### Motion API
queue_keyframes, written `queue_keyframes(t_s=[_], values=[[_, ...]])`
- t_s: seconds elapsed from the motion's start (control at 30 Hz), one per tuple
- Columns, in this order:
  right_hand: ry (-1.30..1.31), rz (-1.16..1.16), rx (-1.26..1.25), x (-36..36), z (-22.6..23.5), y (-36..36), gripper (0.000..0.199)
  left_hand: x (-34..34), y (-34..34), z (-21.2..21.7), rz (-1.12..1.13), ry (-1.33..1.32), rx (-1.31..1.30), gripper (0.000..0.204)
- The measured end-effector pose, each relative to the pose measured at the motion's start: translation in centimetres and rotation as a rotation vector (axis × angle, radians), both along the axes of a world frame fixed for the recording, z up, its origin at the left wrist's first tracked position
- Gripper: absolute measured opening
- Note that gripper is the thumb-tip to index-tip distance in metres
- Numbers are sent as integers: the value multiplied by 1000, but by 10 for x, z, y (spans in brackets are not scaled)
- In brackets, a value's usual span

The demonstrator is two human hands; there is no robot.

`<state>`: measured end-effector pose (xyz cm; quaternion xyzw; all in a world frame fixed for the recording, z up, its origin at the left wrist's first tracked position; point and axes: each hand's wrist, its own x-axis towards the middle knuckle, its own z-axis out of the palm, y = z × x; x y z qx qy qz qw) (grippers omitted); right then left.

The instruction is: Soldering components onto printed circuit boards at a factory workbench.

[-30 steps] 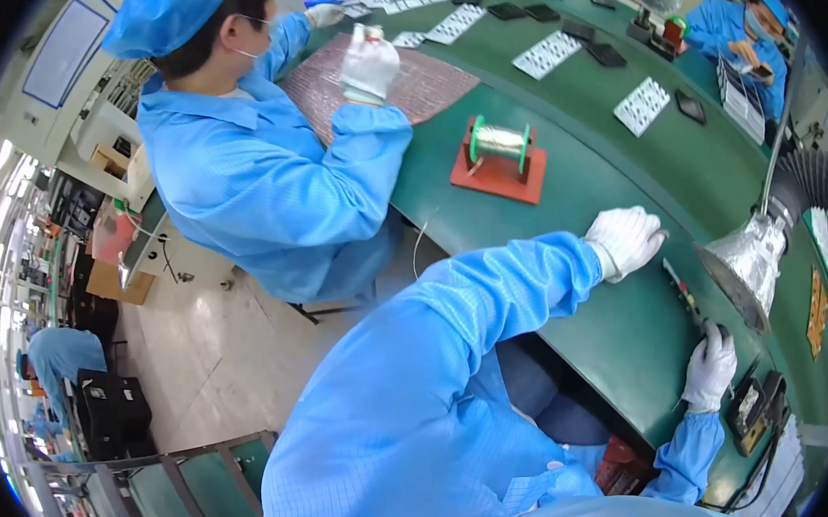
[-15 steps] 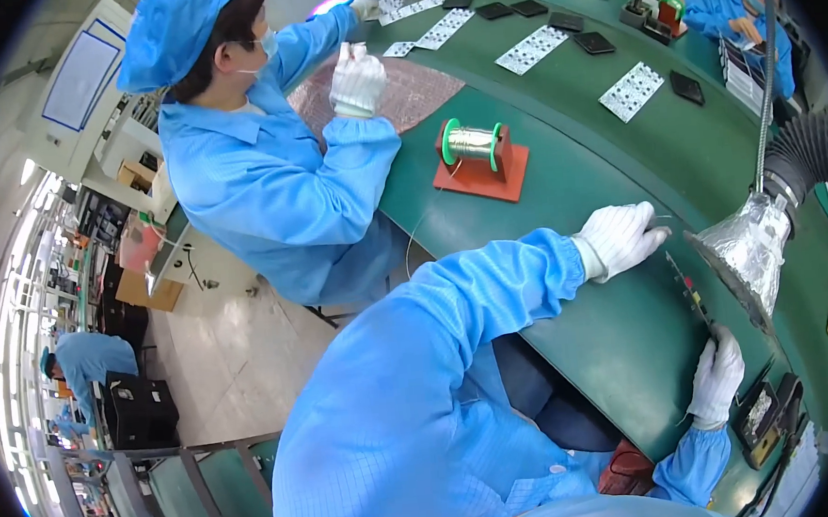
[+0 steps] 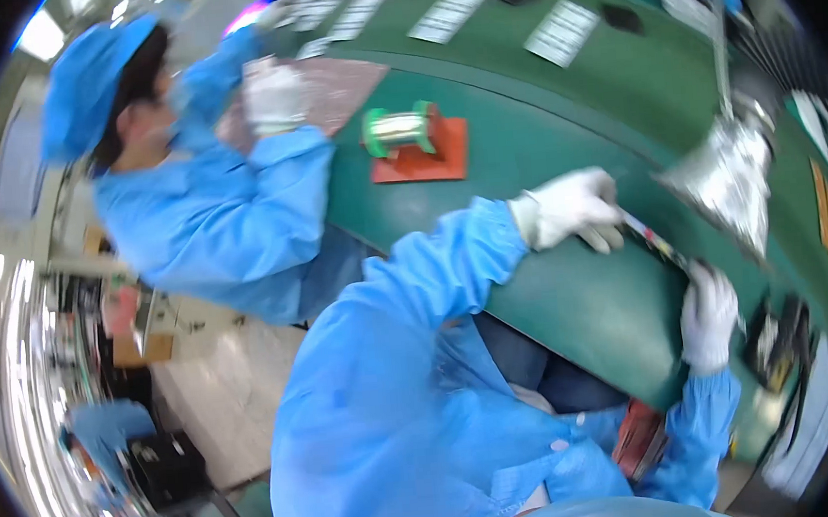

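Note:
A narrow circuit board [image 3: 661, 247] with small coloured parts is tilted nearly edge-on between my white-gloved hands, above the green worktop [image 3: 574, 309]. My left hand [image 3: 571, 212] has its fingers closed at the board's far-left end. My right hand [image 3: 710, 318] grips the board's near-right end between thumb and fingers. Motion blur hides the exact finger contact. Just beyond the board hangs a foil-wrapped funnel hood [image 3: 726, 171]. Left of my left hand, a spool of silvery wire [image 3: 402, 129] with green rims sits on a red stand [image 3: 445, 164].
At the left, a co-worker [image 3: 206, 207] in blue works beside the bench. White sheets of boards [image 3: 562, 33] and dark flat pieces [image 3: 622, 17] lie on the green belt [image 3: 504, 47]. A dark tool holder [image 3: 778, 339] stands right of my right hand.
My left hand has moved to the board's far end and closed there. My right hand still holds the other end. The view has shifted, moving the spool and co-worker leftward in the picture.

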<state>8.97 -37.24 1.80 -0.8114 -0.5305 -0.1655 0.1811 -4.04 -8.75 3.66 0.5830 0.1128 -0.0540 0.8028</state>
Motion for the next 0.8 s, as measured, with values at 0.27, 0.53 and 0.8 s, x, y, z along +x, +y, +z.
queue_keyframes(t_s=[0.27,0.53,0.8], values=[[-43,42,100,-1,15,17,41,3,10,-6,144,-28,-186,19],[181,-137,-59,11,35,-11,49,3,4,-3,125,2,-219,19],[200,-139,-57,16,31,-16,42,2,7,-5,95,-30,-332,25]])
